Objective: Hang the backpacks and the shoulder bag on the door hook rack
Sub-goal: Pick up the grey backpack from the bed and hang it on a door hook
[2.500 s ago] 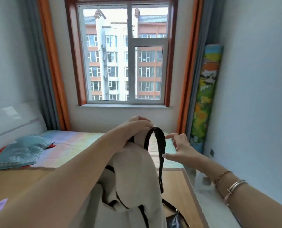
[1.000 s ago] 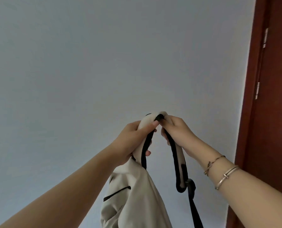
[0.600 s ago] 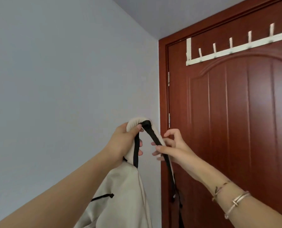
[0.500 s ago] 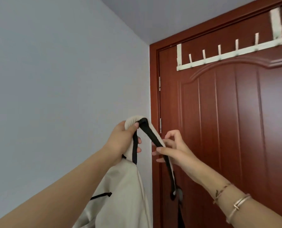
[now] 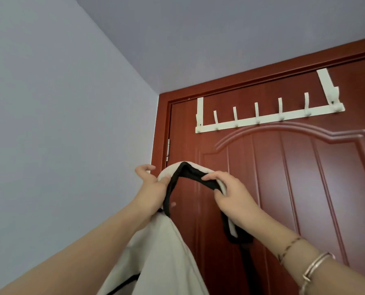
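Observation:
A cream backpack (image 5: 156,256) with black trim hangs low in the middle of the view, its body dropping out of frame. Its padded shoulder strap (image 5: 190,172) arches up between my hands. My left hand (image 5: 154,188) grips the strap's left side, with the thumb lifted free. My right hand (image 5: 230,194) pinches the strap's right side. The white over-door hook rack (image 5: 268,119) sits high on the red-brown door (image 5: 294,188), above and to the right of the strap. All its hooks are bare. No other bag is in view.
A pale grey wall (image 5: 60,124) fills the left side and meets the door frame at a hinge (image 5: 167,150). Two bracelets circle my right wrist (image 5: 305,265).
The view has swung from the bed and window to the door. Both hands have lifted the strap and pulled it wider, and my right hand now grips it firmly. The rack is closer.

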The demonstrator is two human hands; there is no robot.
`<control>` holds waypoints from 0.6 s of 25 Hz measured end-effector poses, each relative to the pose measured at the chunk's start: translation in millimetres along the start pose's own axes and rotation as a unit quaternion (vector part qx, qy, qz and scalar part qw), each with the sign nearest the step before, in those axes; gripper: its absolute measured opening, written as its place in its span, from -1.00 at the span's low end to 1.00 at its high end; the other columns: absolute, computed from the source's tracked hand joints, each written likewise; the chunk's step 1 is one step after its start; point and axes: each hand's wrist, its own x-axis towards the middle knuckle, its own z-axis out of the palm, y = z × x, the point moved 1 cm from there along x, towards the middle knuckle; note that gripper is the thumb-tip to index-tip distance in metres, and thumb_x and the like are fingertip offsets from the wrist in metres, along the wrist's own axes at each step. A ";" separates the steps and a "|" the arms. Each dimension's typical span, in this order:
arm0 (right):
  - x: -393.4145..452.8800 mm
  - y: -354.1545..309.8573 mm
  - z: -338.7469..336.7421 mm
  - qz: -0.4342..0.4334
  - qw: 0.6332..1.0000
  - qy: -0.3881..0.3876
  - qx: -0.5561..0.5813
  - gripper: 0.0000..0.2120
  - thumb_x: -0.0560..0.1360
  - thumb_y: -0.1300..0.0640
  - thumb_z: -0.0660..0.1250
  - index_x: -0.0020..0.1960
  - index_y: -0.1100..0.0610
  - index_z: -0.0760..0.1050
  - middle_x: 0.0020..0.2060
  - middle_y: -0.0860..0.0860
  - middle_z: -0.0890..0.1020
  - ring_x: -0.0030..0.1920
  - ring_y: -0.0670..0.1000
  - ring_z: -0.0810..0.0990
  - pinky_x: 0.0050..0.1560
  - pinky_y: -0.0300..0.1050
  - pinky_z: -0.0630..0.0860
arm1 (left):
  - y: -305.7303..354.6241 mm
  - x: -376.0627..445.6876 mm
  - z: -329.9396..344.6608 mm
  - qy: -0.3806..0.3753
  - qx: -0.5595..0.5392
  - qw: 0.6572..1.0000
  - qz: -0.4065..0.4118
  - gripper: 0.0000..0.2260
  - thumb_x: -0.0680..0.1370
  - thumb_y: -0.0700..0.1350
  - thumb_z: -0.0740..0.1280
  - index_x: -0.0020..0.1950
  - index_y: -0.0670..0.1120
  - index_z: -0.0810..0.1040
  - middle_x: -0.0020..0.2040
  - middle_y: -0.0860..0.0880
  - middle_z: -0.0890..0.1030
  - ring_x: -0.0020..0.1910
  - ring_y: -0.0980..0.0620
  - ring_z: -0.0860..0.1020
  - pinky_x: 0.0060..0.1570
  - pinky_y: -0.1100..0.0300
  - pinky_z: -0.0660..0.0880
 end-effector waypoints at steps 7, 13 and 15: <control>107.5 84.8 -18.0 -0.078 0.988 0.066 -0.115 -0.55 0.48 0.36 0.10 0.26 -0.01 0.43 0.27 -0.12 0.43 0.31 -0.01 0.37 0.15 -0.17 0.30 | -16.3 118.9 64.5 -0.056 -0.036 0.993 0.103 -0.70 0.54 -0.32 0.15 -0.29 0.01 0.43 -0.18 -0.02 0.49 -0.24 0.08 0.48 -0.35 0.20 0.60; 220.4 97.1 -15.7 -0.133 0.956 0.133 -0.225 -0.45 0.43 0.35 0.10 0.40 0.08 0.31 0.41 0.02 0.34 0.39 0.11 0.31 0.34 0.03 0.30 | 1.3 227.3 86.2 -0.083 -0.047 0.977 0.191 -0.74 0.56 -0.27 0.16 0.09 -0.11 0.62 -0.08 -0.15 0.62 -0.20 -0.01 0.55 -0.07 0.10 0.55; 256.9 92.7 -17.1 -0.129 0.950 0.145 -0.244 -0.40 0.40 0.36 0.10 0.43 0.11 0.27 0.43 0.07 0.31 0.40 0.14 0.30 0.39 0.06 0.26 | 15.1 262.8 93.4 -0.097 -0.044 0.966 0.235 -0.72 0.56 -0.24 0.18 0.21 -0.13 0.57 0.06 -0.17 0.62 -0.09 -0.04 0.58 0.08 0.06 0.50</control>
